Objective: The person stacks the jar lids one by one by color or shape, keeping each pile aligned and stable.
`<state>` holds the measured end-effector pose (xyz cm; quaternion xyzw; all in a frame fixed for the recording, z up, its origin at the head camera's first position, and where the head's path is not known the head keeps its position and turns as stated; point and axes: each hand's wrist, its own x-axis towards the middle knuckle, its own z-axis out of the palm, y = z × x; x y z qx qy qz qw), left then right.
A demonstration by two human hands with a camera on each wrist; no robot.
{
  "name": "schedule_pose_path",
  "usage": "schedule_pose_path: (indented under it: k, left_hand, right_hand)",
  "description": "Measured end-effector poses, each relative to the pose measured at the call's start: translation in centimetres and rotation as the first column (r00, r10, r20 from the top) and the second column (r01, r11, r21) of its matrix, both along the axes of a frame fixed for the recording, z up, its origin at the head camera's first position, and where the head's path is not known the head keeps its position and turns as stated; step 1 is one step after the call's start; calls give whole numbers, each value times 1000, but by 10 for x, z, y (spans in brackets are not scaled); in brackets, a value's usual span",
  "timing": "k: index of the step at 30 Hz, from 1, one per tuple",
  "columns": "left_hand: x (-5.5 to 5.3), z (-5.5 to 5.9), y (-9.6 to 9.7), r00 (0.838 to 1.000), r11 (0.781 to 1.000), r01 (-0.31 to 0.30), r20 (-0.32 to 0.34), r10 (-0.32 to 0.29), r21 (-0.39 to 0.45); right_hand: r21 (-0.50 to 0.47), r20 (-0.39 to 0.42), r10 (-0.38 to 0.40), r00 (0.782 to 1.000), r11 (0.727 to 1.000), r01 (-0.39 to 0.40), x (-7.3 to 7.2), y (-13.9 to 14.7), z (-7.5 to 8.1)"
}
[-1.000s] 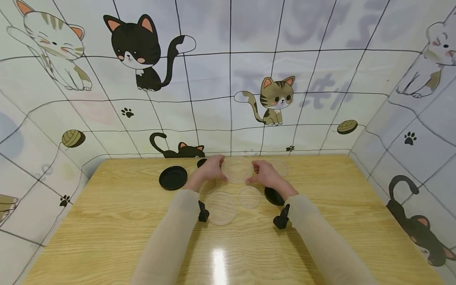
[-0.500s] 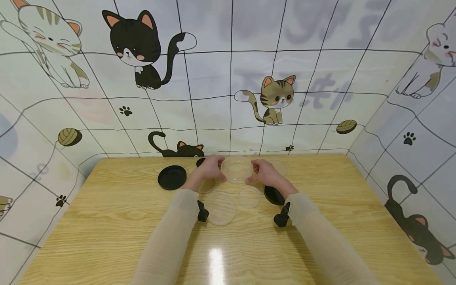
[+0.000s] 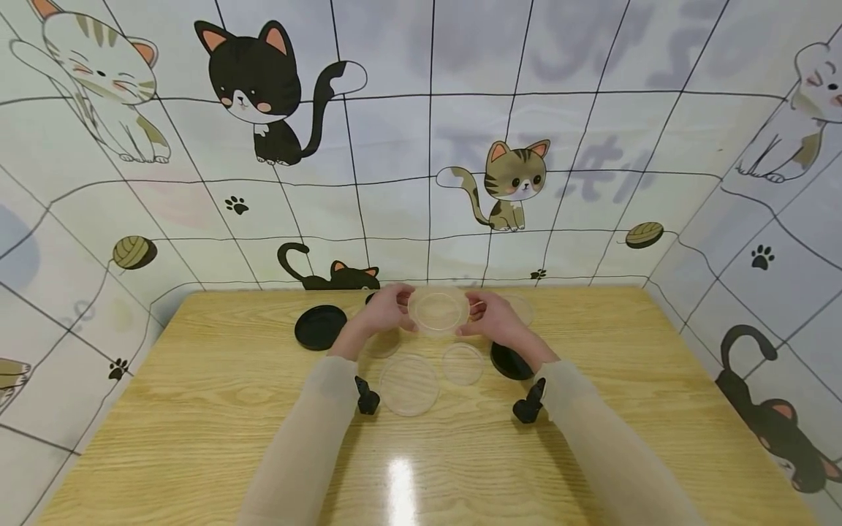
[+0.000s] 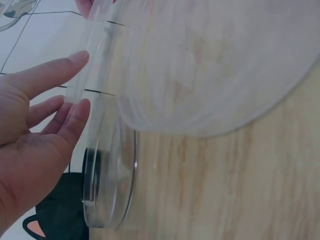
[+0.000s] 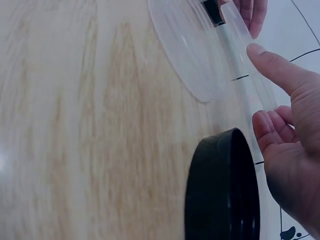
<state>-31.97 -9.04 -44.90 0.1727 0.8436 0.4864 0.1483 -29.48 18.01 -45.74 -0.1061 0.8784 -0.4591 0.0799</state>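
Note:
A clear, round, shallow dish is between the two hands at the back of the table. My left hand pinches its left edge, thumb on the near side. On the opposite edge, my right hand grips it with thumb and fingers. In the left wrist view the dish's thin rim shows between thumb and fingertips, above the tabletop. A large clear disc lies in front of the hands, with a smaller clear disc beside it. Another clear dish stands near the left hand.
A black round dish lies left of the left hand; a second black dish is partly under the right wrist. Behind the right hand is a faint clear disc. The cat-patterned backdrop rises right behind the wooden table.
The clear dish has risen slightly and tilted between the hands. Both wrists have spread outward a little. The other dishes and discs have stayed where they were.

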Motion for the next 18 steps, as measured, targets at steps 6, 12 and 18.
schedule_pose_path:
  k: [6,12,18]
  left_hand:
    - [9,6,-6,1000,994,-5,11,4,105]
    - [25,16,-11,1000,989,-13,30,9,149]
    - [46,21,-15,1000,983,-4,-29,10,185]
  right_hand:
    - [-29,-35,-13,999,999,12,7,0,8]
    - [-30,-77,13,997,999,-16,17,0,19]
    - [-57,-162,89,983,993,-99,33,2,28]
